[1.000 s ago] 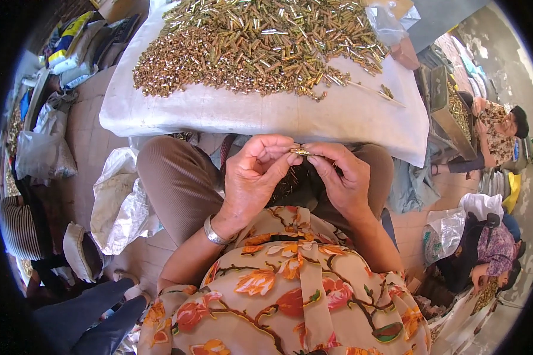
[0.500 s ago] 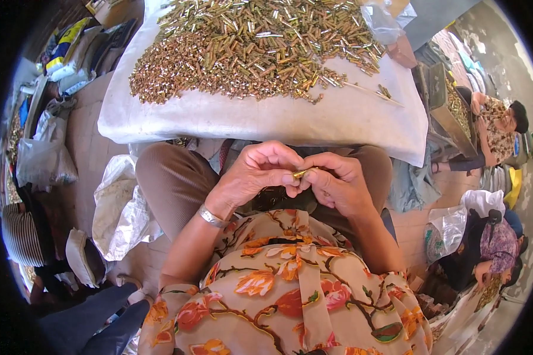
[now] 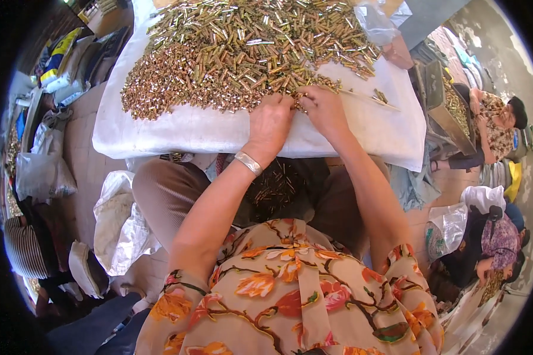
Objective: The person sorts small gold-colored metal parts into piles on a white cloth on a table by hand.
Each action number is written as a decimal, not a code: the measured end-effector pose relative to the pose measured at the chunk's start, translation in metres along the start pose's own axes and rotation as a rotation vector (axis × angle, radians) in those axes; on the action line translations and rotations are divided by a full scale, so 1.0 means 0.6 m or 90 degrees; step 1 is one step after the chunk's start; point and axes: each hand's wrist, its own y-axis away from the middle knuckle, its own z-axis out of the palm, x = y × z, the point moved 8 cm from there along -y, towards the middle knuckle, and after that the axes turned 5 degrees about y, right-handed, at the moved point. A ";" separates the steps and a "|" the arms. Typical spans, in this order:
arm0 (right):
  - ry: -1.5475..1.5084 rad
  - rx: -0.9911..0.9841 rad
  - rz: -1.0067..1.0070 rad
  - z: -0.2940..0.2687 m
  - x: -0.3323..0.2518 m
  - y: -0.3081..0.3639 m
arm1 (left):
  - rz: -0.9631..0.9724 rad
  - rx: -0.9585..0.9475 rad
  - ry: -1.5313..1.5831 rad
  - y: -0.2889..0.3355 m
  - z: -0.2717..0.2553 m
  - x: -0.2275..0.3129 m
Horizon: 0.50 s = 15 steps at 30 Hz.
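A heap of small brass-coloured metal pieces (image 3: 260, 47) lies before me on a table covered with white sheeting (image 3: 177, 133). Longer tube-like pieces fill the back and right, short ones the front left. Both hands reach to the heap's front edge. My left hand (image 3: 269, 124) has its fingers curled together among the short pieces; whatever they grip is hidden. Close beside it, my right hand (image 3: 324, 109) bends its fingers down in a pinch at the pieces, its fingertips partly covered. Between my knees, a dark container (image 3: 275, 186) holds several thin brass pieces.
A thin stick (image 3: 367, 99) lies right of the heap, near a reddish block (image 3: 398, 52) and a clear plastic bag (image 3: 376, 25). White sacking (image 3: 115, 219) rests on the floor at left. Two people sit at right, one by a wooden tray (image 3: 450, 118) of brass pieces.
Both hands have moved forward from above my lap, where they held a small brass piece, to the heap. That piece no longer shows in them. The container between my knees is now more exposed.
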 end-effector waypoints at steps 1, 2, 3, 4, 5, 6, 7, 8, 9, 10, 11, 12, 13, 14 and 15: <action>0.165 0.014 -0.103 0.006 -0.022 -0.006 | 0.025 -0.006 -0.050 -0.001 0.004 0.007; 0.163 0.012 -0.103 0.008 -0.022 -0.010 | 0.027 -0.009 -0.067 0.000 0.005 0.008; 0.204 0.009 -0.140 0.011 -0.029 -0.014 | 0.025 -0.010 -0.068 -0.002 0.005 0.007; 0.246 0.005 -0.177 0.014 -0.038 -0.014 | 0.033 -0.019 -0.078 -0.004 0.003 0.009; 0.245 0.003 -0.177 0.017 -0.035 -0.014 | 0.041 -0.028 -0.087 -0.005 0.004 0.011; 0.275 0.001 -0.191 0.019 -0.033 -0.013 | 0.040 -0.029 -0.086 -0.003 0.007 0.011; 0.305 0.001 -0.206 0.019 -0.034 -0.012 | 0.037 -0.024 -0.093 -0.003 0.007 0.011; 0.304 0.001 -0.208 0.016 -0.033 -0.011 | 0.034 -0.018 -0.099 -0.002 0.007 0.012; 0.332 -0.005 -0.217 0.014 -0.032 -0.008 | 0.034 -0.017 -0.099 -0.003 0.008 0.013; 0.361 -0.012 -0.224 0.013 -0.031 -0.005 | 0.034 -0.017 -0.091 -0.004 0.009 0.015; 0.362 -0.011 -0.224 0.010 -0.029 -0.005 | 0.035 -0.018 -0.083 -0.005 0.010 0.019; 0.377 -0.020 -0.225 0.011 -0.028 -0.006 | 0.036 -0.017 -0.082 -0.005 0.011 0.022; 0.391 -0.029 -0.228 0.012 -0.027 -0.008 | 0.032 -0.024 -0.083 -0.006 0.013 0.023; 0.392 -0.026 -0.229 0.009 -0.028 -0.009 | 0.029 -0.030 -0.084 -0.008 0.014 0.023; 0.405 -0.027 -0.229 0.007 -0.027 -0.009 | 0.031 -0.029 -0.085 -0.008 0.014 0.023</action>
